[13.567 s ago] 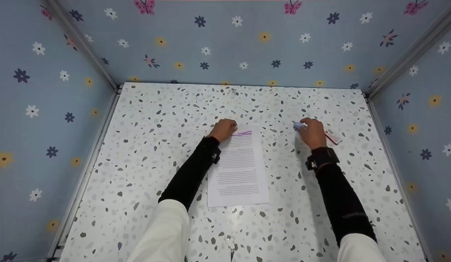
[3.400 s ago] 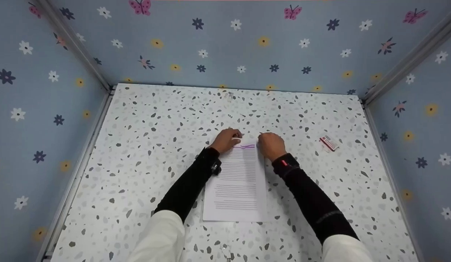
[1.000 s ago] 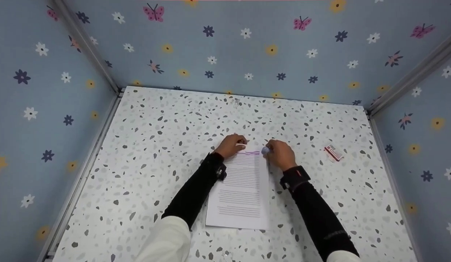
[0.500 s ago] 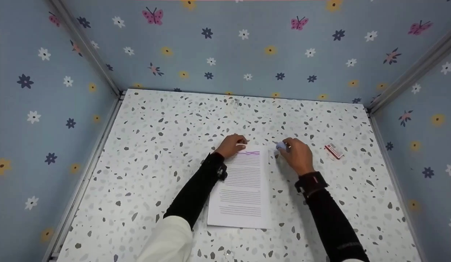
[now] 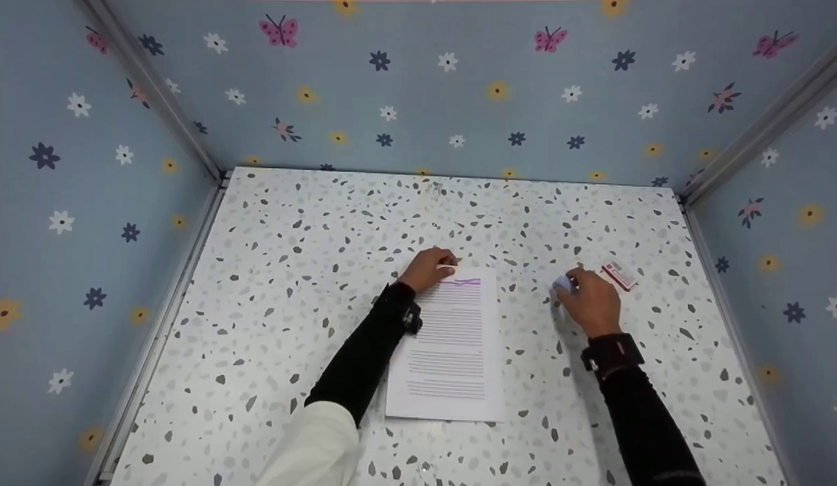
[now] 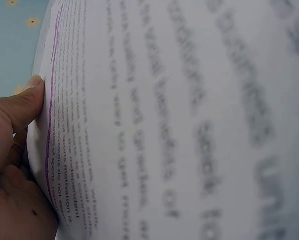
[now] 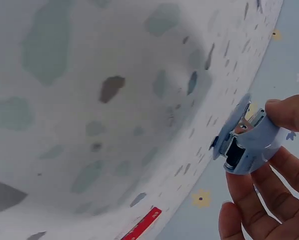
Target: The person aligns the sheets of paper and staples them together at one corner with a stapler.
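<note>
While the left hand rests on the top-left corner of the printed sheet, its fingers lie curled over that edge, thumb on the paper margin per the left wrist view. Nothing gripped, just pinning it down. Sheet lies flat on the speckled tabletop, long side running toward the person, purple highlighter strokes across the top line. Left of the sheet: a wide open stretch of table out to the left wall rail. Beyond the sheet's top edge: open table up to the back wall.

Right of the sheet, a bare strip of table separates the paper's right edge from the right hand. That hand is closed around a small pale-blue stapler, pinched between thumb and fingers, held just above the table, metal mouth showing in the right wrist view. Hands well apart, sheet between them.

Just beside the right hand, on its far right side, a small red-and-white box lies flat on the table, apart from the fingers; label too small to read. Past it, free table runs to the right wall rail.
</note>
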### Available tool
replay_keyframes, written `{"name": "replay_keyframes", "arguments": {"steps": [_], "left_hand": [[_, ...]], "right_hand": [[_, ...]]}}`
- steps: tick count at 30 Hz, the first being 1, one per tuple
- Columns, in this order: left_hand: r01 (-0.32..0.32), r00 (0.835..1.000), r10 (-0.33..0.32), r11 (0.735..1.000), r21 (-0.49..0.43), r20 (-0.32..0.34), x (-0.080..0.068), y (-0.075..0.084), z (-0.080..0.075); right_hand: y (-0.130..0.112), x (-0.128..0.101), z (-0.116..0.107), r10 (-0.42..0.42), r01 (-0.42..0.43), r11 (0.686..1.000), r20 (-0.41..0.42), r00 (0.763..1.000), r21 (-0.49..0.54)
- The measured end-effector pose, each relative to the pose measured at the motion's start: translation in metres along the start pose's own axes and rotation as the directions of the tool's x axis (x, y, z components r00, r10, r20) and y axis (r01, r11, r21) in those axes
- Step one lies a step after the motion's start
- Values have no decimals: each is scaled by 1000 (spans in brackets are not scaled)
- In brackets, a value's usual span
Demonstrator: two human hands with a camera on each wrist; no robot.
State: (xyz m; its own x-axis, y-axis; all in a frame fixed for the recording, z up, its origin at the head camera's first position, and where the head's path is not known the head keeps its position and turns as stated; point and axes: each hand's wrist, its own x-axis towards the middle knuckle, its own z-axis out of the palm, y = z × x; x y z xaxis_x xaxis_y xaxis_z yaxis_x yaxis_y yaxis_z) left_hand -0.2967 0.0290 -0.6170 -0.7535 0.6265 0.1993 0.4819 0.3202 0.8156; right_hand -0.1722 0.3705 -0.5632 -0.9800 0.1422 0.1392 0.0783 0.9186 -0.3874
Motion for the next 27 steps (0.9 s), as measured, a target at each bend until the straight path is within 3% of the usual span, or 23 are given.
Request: {"name": "replay_keyframes", "arguments": {"steps": [3, 7, 20, 27], "left_hand": [[14, 1000, -14, 1000, -2, 8, -1, 5, -1], [1, 1000, -1, 1000, 1, -8, 0, 0, 2], [89, 996, -88, 995, 49, -14, 2, 6, 4], [122, 992, -119, 990, 69, -49, 1, -2, 10]], "right_hand": [[7, -6, 3, 26, -25, 1000, 44, 999, -19], [12, -10, 6, 48, -47, 999, 68, 997, -14], [18, -11, 11, 52, -58, 998, 151, 987, 32], [1, -5, 15, -40, 41, 994, -14, 999, 104]]}}
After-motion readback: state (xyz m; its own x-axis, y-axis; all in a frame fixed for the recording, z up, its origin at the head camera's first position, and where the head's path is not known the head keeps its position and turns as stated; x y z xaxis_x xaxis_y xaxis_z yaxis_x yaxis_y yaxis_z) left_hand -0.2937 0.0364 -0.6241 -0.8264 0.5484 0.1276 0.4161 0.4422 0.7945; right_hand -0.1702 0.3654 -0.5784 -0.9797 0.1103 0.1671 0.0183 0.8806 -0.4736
